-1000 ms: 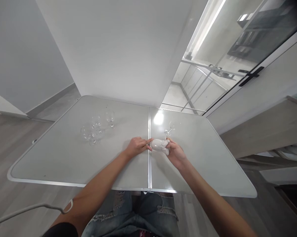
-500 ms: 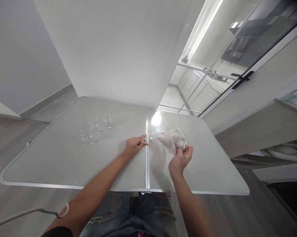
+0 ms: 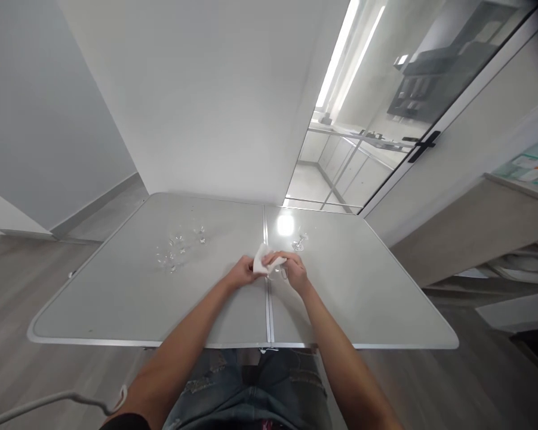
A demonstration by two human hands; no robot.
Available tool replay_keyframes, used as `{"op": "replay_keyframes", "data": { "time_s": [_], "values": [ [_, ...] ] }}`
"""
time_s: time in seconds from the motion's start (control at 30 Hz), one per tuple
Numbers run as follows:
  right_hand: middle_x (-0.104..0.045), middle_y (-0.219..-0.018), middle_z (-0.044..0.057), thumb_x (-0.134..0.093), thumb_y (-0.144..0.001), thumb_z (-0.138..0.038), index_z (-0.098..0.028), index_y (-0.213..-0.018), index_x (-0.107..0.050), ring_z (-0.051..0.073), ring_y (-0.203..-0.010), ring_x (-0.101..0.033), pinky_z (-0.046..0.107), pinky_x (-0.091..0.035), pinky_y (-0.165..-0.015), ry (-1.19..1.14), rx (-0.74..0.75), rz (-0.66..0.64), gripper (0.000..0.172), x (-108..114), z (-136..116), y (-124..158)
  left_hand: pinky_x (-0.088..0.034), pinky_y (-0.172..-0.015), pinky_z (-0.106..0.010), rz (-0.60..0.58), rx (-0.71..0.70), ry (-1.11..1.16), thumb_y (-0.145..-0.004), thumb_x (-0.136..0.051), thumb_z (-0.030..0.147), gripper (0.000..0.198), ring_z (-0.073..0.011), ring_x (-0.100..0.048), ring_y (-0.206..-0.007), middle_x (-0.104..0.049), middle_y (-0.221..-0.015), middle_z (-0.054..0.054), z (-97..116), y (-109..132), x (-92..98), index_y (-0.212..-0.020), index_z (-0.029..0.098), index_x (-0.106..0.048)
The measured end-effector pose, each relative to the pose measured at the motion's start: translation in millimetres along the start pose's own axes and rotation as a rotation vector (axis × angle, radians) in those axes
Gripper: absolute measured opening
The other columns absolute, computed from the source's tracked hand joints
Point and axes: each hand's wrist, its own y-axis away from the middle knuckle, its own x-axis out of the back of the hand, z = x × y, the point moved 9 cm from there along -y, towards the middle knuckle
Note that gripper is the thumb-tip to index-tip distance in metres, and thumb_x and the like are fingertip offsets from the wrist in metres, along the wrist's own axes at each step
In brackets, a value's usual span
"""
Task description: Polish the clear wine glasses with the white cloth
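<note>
Pale tabletop (image 3: 125, 304) carries glassware (image 3: 172, 258) flanking white cloth (image 3: 260, 263).

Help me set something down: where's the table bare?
Front left of the table, between the clustered glasses and front edge; also right of the lone glass, toward the right edge. Crowded: the cluster itself, and mid-table, where left hand and right hand meet at a cloth.

The white cloth (image 3: 260, 263) hides the fingertips of the left hand (image 3: 242, 272) from me, and the right hand (image 3: 296, 273) covers part of the glass (image 3: 277, 273) beside it. Farther left, clear glassware (image 3: 178, 241) blurs together, too faint to count.
</note>
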Motion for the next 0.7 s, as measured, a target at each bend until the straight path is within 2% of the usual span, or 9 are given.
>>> {"op": "replay_keyframes", "data": {
  "time_s": [0.07, 0.13, 0.23, 0.3, 0.37, 0.43, 0.5, 0.6, 0.7],
  "values": [
    [-0.073, -0.083, 0.011, -0.057, -0.079, -0.044, -0.019, -0.070, -0.072, 0.030, -0.097, -0.067, 0.044, -0.050, -0.091, -0.053, -0.007, -0.204, 0.031, -14, -4, -5, -0.035, -0.054, -0.021, -0.037, 0.016, 0.049, -0.071, -0.078, 0.046, 0.039, -0.0092, -0.044, -0.057, -0.053, -0.059, 0.001, 0, 2, -2.8, -0.063, 0.010, -0.067],
    [-0.072, -0.076, 0.011, -0.057, -0.076, -0.045, -0.019, -0.063, -0.069, 0.030, -0.090, -0.067, 0.044, -0.053, -0.083, -0.214, -0.041, -0.193, 0.032, -17, 1, -16, -0.034, -0.050, -0.021, -0.007, 0.080, 0.101, -0.069, -0.079, 0.051, 0.045, -0.0083, -0.043, -0.051, -0.052, -0.054, 0.001, -3, 2, 0.4, -0.057, 0.010, -0.062],
    [-0.073, -0.081, 0.008, -0.053, -0.076, -0.043, -0.020, -0.070, -0.067, 0.027, -0.082, -0.067, 0.040, -0.055, -0.071, -0.523, -0.098, 0.142, 0.027, -12, 25, -35, -0.026, -0.041, -0.021, 0.151, 0.162, 0.184, -0.076, -0.069, 0.063, 0.058, -0.0056, -0.035, -0.040, -0.045, -0.046, 0.002, -8, 3, 15.5, -0.051, 0.013, -0.054],
    [-0.073, -0.086, 0.006, -0.056, -0.076, -0.039, -0.021, -0.079, -0.067, 0.024, -0.082, -0.066, 0.037, -0.055, -0.070, -0.644, -0.057, 0.344, 0.021, -16, 38, -41, -0.025, -0.039, -0.021, 0.308, 0.159, 0.209, -0.082, -0.060, 0.068, 0.061, -0.0060, -0.035, -0.038, -0.046, -0.047, 0.002, -8, 4, 30.6, -0.055, 0.014, -0.055],
    [-0.072, -0.087, 0.004, -0.057, -0.078, -0.037, -0.022, -0.084, -0.066, 0.021, -0.084, -0.066, 0.034, -0.055, -0.074, -0.619, 0.015, 0.470, 0.018, -22, 43, -41, -0.026, -0.040, -0.021, 0.479, 0.147, 0.181, -0.085, -0.055, 0.069, 0.060, -0.0069, -0.036, -0.039, -0.045, -0.048, 0.002, -8, 7, 46.6, -0.061, 0.014, -0.057],
    [-0.072, -0.090, 0.003, -0.055, -0.084, -0.035, -0.023, -0.088, -0.068, 0.021, -0.090, -0.067, 0.035, -0.055, -0.083, -0.424, 0.105, 0.533, 0.018, -22, 36, -36, -0.028, -0.042, -0.021, 0.591, 0.144, 0.109, -0.087, -0.053, 0.066, 0.057, -0.0079, -0.037, -0.041, -0.044, -0.048, 0.003, -9, 10, 57.6, -0.063, 0.014, -0.058],
    [-0.072, -0.103, 0.004, -0.051, -0.088, -0.032, -0.025, -0.099, -0.070, 0.023, -0.109, -0.065, 0.040, -0.049, -0.101, -0.121, 0.246, 0.481, 0.023, -24, 14, -32, -0.029, -0.045, -0.022, 0.640, 0.132, -0.012, -0.090, -0.051, 0.062, 0.056, -0.0086, -0.037, -0.043, -0.043, -0.047, 0.003, -6, 11, 64.3, -0.061, 0.015, -0.057],
    [-0.066, -0.132, 0.006, -0.049, -0.089, -0.024, -0.026, -0.117, -0.069, 0.025, -0.139, -0.047, 0.052, -0.024, -0.122, 0.332, 0.447, 0.236, 0.034, -33, -19, -26, -0.029, -0.049, -0.022, 0.616, 0.088, -0.222, -0.089, -0.052, 0.057, 0.053, -0.0089, -0.036, -0.046, -0.041, -0.048, 0.003, 4, 10, 67.4, -0.056, 0.016, -0.055],
    [-0.068, -0.130, 0.006, -0.052, -0.084, -0.019, -0.027, -0.111, -0.071, 0.026, -0.135, -0.052, 0.055, -0.019, -0.122, 0.580, 0.477, 0.011, 0.033, -33, -24, -23, -0.028, -0.054, -0.021, 0.479, 0.043, -0.358, -0.079, -0.066, 0.052, 0.045, -0.0086, -0.036, -0.050, -0.043, -0.048, 0.004, 14, 9, 57.9, -0.054, 0.016, -0.060]
  ]
}}
